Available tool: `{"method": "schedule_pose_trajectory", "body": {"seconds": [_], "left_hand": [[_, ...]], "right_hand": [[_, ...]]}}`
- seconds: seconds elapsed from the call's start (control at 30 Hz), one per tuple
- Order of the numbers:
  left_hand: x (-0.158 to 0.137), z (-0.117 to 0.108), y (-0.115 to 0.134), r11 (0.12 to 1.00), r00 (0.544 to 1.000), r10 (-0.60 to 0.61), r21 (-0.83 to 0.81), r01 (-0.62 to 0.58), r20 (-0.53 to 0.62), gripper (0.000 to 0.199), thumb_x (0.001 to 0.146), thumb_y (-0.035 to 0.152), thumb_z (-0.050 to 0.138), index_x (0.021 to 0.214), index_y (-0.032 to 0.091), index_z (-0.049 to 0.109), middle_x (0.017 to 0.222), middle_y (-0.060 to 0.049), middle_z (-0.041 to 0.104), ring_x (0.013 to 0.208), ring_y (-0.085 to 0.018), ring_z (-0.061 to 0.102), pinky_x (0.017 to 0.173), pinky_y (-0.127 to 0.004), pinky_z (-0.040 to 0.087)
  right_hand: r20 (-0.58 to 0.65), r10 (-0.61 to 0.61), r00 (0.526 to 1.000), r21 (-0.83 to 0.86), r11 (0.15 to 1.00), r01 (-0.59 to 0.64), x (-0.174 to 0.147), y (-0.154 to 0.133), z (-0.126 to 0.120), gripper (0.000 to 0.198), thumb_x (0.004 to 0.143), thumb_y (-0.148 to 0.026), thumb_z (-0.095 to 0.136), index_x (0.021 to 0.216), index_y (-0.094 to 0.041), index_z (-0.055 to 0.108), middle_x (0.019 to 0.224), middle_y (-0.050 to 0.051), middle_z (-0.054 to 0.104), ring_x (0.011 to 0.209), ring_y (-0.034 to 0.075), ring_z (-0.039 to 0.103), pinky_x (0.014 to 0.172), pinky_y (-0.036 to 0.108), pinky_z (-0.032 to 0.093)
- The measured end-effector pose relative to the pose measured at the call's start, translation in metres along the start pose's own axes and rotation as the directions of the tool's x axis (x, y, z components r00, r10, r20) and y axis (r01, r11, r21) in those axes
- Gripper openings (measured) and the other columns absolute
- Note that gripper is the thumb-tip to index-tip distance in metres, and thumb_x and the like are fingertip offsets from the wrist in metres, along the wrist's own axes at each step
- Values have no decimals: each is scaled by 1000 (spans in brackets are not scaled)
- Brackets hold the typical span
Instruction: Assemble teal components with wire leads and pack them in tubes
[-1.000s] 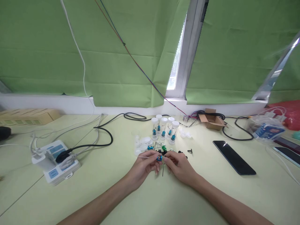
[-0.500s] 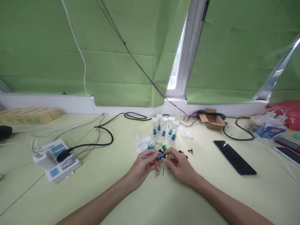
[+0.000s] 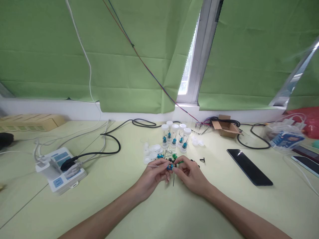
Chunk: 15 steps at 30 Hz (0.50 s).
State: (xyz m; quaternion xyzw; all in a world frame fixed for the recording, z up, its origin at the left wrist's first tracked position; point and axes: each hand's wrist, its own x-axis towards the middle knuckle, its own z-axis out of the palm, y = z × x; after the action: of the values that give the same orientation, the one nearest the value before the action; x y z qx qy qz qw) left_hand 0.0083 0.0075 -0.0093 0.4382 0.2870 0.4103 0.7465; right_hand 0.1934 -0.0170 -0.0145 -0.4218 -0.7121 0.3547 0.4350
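Observation:
Pinched in my left hand (image 3: 156, 172) is a small shiny blue part (image 3: 170, 167) with a thin metal rod (image 3: 152, 166) pointing left. My right hand (image 3: 190, 172) closes thumb and fingertips on a small black piece (image 3: 175, 165) at the right end of the blue part. Below the fingers a thin dark rod (image 3: 173, 181) shows; its upper end is hidden. Just behind my hands lie another blue part (image 3: 160, 156), a green part (image 3: 174, 156) and several thin metal rods. A small black T-shaped piece (image 3: 202, 160) rests to the right.
Several clear tubes (image 3: 173, 136) with white caps and blue parts inside stand behind. White caps (image 3: 155, 149) lie beside them. A power strip (image 3: 58, 169) with cables is at left, a phone (image 3: 249, 167) at right, a cardboard box (image 3: 226, 127) at back.
My right fingertips have shifted slightly around the black piece, and less of it shows. My left hand keeps its hold on the blue part almost in place.

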Motion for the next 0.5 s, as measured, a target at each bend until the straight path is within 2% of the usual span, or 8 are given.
{"method": "schedule_pose_trajectory", "body": {"seconds": [0.1, 0.23, 0.37, 0.5], "left_hand": [[0, 0, 0, 1000, 1000, 7, -1, -7, 0, 18, 81, 30, 72, 87, 14, 68, 74, -4, 63, 60, -12, 59, 56, -25, 48], [0, -1, -1, 1000, 1000, 6, 24, -7, 23, 17, 83, 30, 71, 87, 13, 67, 74, -4, 64, 61, -12, 58, 57, -25, 48], [0, -2, -2, 999, 999, -1, 41, -1, 41, 16, 84, 28, 70, 87, 13, 67, 76, -6, 67, 61, -12, 59, 58, -25, 48], [0, -2, -2, 999, 1000, -9, 37, 8, 28, 16, 83, 28, 70, 88, 13, 67, 76, -7, 68, 62, -12, 59, 58, -24, 48]], "right_hand": [[23, -30, 999, 0, 1000, 30, -1, -1, -1, 20, 91, -38, 56, 98, -20, 50, 55, -9, 42, 49, 10, 36, 48, 22, 29], [27, -36, 999, -71, 997, 38, -1, 0, -2, 16, 94, -33, 51, 88, -19, 55, 55, -8, 39, 51, 11, 33, 51, 24, 27], [20, -53, 998, -166, 985, 56, 1, 3, -2, 30, 97, -30, 43, 71, -19, 55, 58, -4, 44, 54, 12, 37, 55, 25, 30], [7, -24, 1000, -154, 988, 25, 3, 4, 0, 42, 100, -33, 36, 62, -20, 48, 52, -5, 38, 50, 11, 35, 53, 25, 30]]}}
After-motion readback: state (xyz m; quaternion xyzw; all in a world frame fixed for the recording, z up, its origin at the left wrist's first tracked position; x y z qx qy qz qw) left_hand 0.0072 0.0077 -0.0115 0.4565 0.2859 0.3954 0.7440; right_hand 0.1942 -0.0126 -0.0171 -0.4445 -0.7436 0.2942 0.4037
